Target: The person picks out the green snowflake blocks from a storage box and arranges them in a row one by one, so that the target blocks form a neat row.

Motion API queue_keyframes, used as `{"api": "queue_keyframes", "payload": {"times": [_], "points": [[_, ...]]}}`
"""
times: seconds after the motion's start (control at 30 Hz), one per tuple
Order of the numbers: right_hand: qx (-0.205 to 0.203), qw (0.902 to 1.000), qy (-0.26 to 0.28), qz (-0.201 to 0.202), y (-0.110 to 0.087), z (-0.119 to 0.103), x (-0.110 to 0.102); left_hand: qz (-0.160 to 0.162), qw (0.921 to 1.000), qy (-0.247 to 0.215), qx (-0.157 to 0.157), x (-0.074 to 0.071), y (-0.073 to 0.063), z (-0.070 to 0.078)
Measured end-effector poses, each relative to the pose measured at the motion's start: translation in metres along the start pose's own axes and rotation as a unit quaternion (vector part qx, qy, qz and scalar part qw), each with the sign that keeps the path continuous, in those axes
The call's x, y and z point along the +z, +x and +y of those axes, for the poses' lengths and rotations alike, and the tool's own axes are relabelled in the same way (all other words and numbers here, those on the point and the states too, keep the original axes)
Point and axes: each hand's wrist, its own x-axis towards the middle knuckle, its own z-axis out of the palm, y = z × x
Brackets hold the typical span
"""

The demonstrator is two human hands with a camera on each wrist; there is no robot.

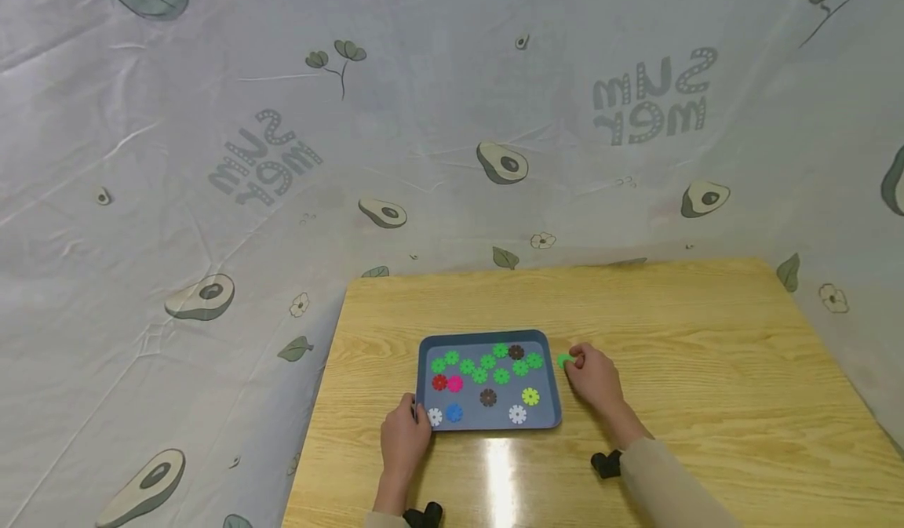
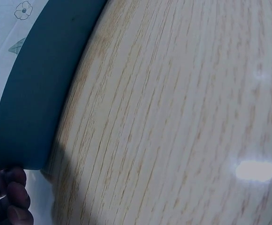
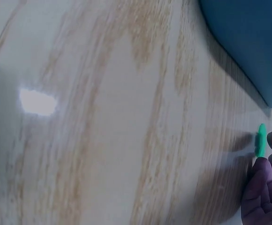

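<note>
Head view: grey-blue tray (image 1: 487, 418) seen on wood surface (image 1: 671, 340); all places given rel. to tray.
L hand (image 1: 406, 436): tray's near-L corner gripped, thumb laid over rim, fingers (image 2: 17, 193) curled at corner in L wrist view.
R hand (image 1: 599, 379): held just R of tray; fingers narrow, green disc (image 1: 563, 360) pinched, partly covered; seen edge-on in R wrist view, outside tray.
Green discs (image 1: 488, 362): 9 counted, spread over tray's far half.
Brown discs (image 1: 488, 397): one set at tray's far side, R of ctr.; other near ctr.
Red disc (image 1: 439, 382) & pink disc (image 1: 455, 384): placed side by side, tray's L side.
Yellow disc (image 1: 530, 396): laid toward tray's R side.
White discs (image 1: 518, 414): one in tray's near-L corner by L thumb, one near-R.
Blue disc (image 1: 454, 413): laid just R of near-L white.
Backdrop (image 1: 438, 104): pale cloth, avocado-printed, hung beyond tray.
</note>
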Motion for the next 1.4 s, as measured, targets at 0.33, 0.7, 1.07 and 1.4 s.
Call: {"api": "queue_keyframes", "payload": {"times": [0.33, 0.7, 1.07, 1.4], "points": [[-0.029, 0.9995, 0.007, 0.014, -0.003, -0.027, 0.003, -0.001, 1.0000, -0.003, -0.002, -0.001, -0.001, 0.002], [-0.120, 0.9926, 0.013, -0.016, -0.015, -0.073, 0.033, 0.005, 1.0000, -0.005, 0.003, -0.003, -0.001, 0.003], [-0.118, 0.9867, -0.094, -0.061, -0.026, -0.080, 0.070, -0.005, 1.0000, -0.006, -0.004, -0.003, -0.002, 0.004], [-0.112, 0.9871, -0.101, -0.054, -0.024, -0.077, 0.078, -0.008, 0.9999, -0.003, -0.009, -0.003, -0.002, 0.003]]}}
